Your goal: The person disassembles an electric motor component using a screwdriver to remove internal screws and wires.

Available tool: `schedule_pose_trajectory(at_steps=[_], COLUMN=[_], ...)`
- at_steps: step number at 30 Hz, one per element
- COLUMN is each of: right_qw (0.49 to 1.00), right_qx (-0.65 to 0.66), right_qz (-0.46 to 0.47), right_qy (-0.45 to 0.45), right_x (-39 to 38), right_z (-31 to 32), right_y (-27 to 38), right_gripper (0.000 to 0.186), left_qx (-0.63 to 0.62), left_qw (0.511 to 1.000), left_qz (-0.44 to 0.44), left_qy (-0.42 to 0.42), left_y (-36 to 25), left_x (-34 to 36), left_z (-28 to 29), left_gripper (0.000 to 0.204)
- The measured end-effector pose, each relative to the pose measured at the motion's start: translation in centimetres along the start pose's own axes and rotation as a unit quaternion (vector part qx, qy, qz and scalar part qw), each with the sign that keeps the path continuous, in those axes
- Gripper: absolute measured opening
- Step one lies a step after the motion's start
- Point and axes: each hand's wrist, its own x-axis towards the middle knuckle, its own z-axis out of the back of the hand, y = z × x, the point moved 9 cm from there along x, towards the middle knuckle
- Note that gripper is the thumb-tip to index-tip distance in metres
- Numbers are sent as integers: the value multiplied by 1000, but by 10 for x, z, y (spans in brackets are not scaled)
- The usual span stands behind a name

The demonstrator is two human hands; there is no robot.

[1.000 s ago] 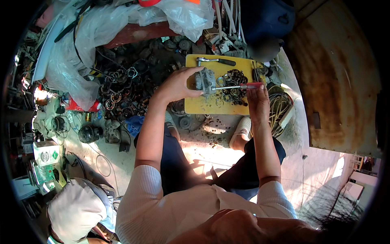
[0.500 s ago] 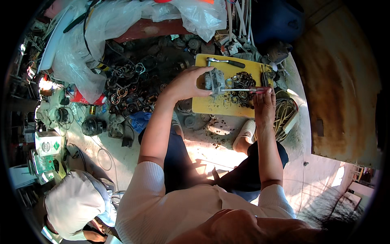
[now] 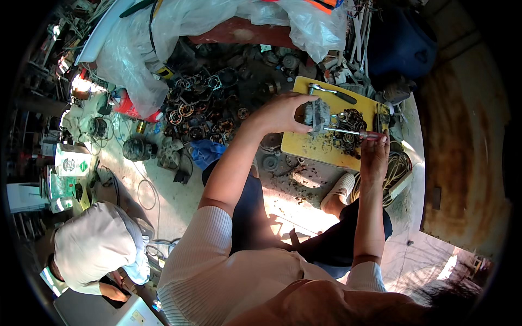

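Note:
My left hand (image 3: 284, 113) is closed round a grey metal motor part (image 3: 316, 116), its thumb and fingers on opposite sides. In my right hand (image 3: 375, 149) is a screwdriver (image 3: 371, 135) with a red handle. Its shaft runs leftward and the tip meets the right face of the motor part. Both are held over a yellow board (image 3: 298, 142). Under the screwdriver lies a heap of small metal rings and bits (image 3: 348, 122). A ratchet wrench (image 3: 333, 93) with a dark handle rests along the board's far edge.
Piled metal parts (image 3: 201, 103) cover the ground left of the board. A blue barrel (image 3: 402, 46) stands at the far right, with coiled cable (image 3: 399, 174) nearer. A blue cloth (image 3: 206, 153) lies by my left knee. Another person (image 3: 98, 244) bends over a white box at lower left.
The whole view has shifted, so the scene sits farther right and slightly lower. Both hands keep their holds, the screwdriver still against the motor part. The other person has shifted slightly, and a white box now shows.

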Motion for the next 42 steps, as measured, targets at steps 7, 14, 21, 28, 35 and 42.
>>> schedule_pose_trajectory(at_steps=[7,14,21,28,35,42], right_qw=[999,999,997,999,997,999], right_qx=[-30,-43,-31,-43,-44,-32], right_qz=[27,26,-18,23,-31,3], right_qy=[-21,-6,-73,-16,-47,-5], right_x=[-9,-2,-8,-4,-8,3], right_z=[-23,-10,-6,-8,-3,6], right_y=[8,9,1,5,-2,-1], right_gripper=[40,41,41,40,38,38], left_qx=[-1,-4,0,-6,-11,-11], left_qw=[1000,1000,1000,1000,1000,1000], left_qz=[5,-2,-5,-10,-17,-23], left_qy=[0,1,-4,-9,-12,-16], left_y=[2,0,4,5,4,5], left_x=[0,0,-1,1,0,0], left_z=[-1,0,-1,-2,-1,-3], left_gripper=[81,81,81,80,80,81])
